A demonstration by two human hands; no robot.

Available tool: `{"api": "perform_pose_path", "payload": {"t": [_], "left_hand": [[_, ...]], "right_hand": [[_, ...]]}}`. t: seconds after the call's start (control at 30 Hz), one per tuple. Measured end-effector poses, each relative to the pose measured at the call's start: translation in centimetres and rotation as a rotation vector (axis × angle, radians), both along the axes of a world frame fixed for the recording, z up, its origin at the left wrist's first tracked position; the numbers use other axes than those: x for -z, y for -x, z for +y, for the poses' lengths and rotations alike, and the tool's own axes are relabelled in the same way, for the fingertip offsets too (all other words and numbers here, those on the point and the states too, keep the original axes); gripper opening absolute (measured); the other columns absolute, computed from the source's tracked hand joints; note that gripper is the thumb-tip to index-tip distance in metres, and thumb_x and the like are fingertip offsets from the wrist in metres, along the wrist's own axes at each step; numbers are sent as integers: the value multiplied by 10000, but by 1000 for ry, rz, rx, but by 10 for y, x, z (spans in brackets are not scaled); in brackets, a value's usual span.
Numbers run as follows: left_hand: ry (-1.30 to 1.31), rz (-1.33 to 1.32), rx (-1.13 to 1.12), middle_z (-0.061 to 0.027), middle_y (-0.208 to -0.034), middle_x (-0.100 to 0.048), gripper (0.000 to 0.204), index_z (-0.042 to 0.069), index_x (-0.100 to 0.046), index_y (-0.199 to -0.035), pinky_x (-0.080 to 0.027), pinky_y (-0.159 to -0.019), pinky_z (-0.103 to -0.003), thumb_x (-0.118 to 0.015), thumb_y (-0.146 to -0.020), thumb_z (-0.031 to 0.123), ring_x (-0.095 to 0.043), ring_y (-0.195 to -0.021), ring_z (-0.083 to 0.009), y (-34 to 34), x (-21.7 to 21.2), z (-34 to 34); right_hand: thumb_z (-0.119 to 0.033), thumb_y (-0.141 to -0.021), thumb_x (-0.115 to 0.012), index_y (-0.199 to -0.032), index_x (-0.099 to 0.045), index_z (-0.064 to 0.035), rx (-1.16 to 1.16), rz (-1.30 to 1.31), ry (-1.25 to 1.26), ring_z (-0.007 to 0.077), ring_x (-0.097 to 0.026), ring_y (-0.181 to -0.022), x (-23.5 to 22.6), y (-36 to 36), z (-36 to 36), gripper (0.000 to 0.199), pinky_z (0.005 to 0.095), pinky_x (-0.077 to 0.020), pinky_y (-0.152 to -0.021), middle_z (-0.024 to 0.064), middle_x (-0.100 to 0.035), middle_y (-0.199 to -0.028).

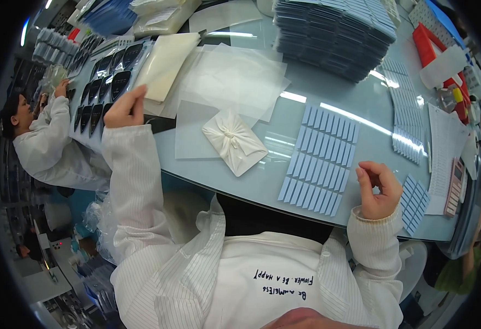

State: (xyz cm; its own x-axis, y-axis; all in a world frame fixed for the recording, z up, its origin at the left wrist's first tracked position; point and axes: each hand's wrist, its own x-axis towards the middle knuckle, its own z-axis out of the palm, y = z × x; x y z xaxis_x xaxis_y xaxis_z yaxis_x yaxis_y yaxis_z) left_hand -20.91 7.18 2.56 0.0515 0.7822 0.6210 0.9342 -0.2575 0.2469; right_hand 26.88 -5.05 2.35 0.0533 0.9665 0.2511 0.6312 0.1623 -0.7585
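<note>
The person's left hand [125,107] is raised at the left of the frame, with its fingertips drawn together just over the edge of a cream pad [163,63]. Whether anything thin is pinched between them cannot be told. The right hand [380,189] hovers at the lower right above the table [262,183]. Its fingers are curled and the thumb meets the forefinger. If it holds something, that thing is too small to see.

The work in hand appears to be with the blue-grey strips [320,159], which lie in four slanted rows at the centre right, just left of the right hand. Neither hand touches them, so this looks like a pause between picks. The strips look thin and flat, so lifting one would call for a fine fingertip pinch at one end without disturbing the ones beside it.

One white cloth bundle [234,141], gathered to a knot, sits on a clear sheet [191,137] at the centre. More clear sheets overlap above it, too layered to count. One tall stack of blue-grey sheets [333,33] stands at the top. Two more groups of strips lie at the right, one curving [407,123] and one small [414,200]. Black curved pieces [106,82] fill the upper left, too many and too crowded to count. One co-worker [43,142] in a white coat leans in at the far left.
</note>
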Motion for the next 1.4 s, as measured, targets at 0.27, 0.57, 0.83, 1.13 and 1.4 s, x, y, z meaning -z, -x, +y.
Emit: {"api": "perform_pose_path", "payload": {"t": [0.27,0.57,0.83,1.13,1.4], "left_hand": [[-286,218,807,-139,-996,-730,166,7,-750,-972,-567,-911,-414,-707,-812,12,-716,-944,-279,-143,-45,-77],[172,-189,1064,-155,-1073,-710,311,-7,-701,-1062,-438,-1076,-510,-652,-968,286,-675,-1063,-327,-158,-28,-72],[657,-1153,672,-129,-1172,-628,309,37,-658,-1239,-523,-904,-297,-657,-930,52,-640,-1051,-192,-186,-19,-74],[273,-722,981,-120,-1138,-626,371,42,-684,-1177,-544,-882,-349,-755,-813,51,-633,-1059,-261,-194,-17,-67],[356,-779,847,-130,-1113,-617,355,10,-609,-1164,-535,-847,-357,-746,-848,96,-625,-972,-238,-201,-10,-80]], "right_hand": [[-336,-864,-802,-1335,-540,58,-381,814,374,172,-679,-936,-13,44,-8,667,268,-535,-794,128,-686,-1133],[-60,-1019,-545,-1261,-586,64,-272,926,457,127,-633,-987,-11,37,-11,275,266,-494,-873,83,-696,-1085],[-71,-1025,-532,-1187,-634,44,-481,975,612,134,-623,-1037,-9,51,-19,223,280,-494,-930,65,-687,-1106],[-105,-1023,-577,-1187,-613,33,-479,1028,755,101,-600,-1024,-6,56,-17,217,270,-476,-922,29,-665,-1089],[-74,-1024,-553,-1321,-501,40,-253,912,507,111,-626,-988,-7,62,-23,322,270,-480,-917,49,-688,-1038]]}}
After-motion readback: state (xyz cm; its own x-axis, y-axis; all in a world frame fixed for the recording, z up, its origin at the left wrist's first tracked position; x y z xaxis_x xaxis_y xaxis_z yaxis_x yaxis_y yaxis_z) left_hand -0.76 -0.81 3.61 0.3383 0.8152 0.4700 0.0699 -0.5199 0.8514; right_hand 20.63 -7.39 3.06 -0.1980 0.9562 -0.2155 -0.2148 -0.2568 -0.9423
